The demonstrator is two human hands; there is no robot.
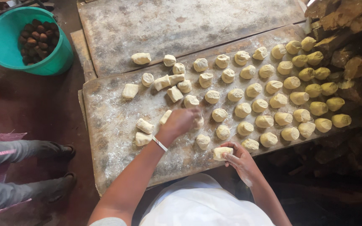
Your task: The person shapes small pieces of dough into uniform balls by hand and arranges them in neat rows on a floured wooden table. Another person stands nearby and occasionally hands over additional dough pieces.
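Left hand (180, 122) w/ fingers curled down on a dough piece (198, 122) mid-board, right hand (240, 160) pinching a dough ball (222, 153) right at the board's (118, 167) near edge, so imo one nudge could drop it off.

The long board (118, 125) looks like worn wood, rough and matt under a dusting of flour. The dough pieces (243, 109) on it are soft, pale and matt. At ten o'clock the teal bucket (5, 50) is smooth, slightly glossy plastic. At two o'clock the stacked firewood (348, 29) is coarse and splintery.
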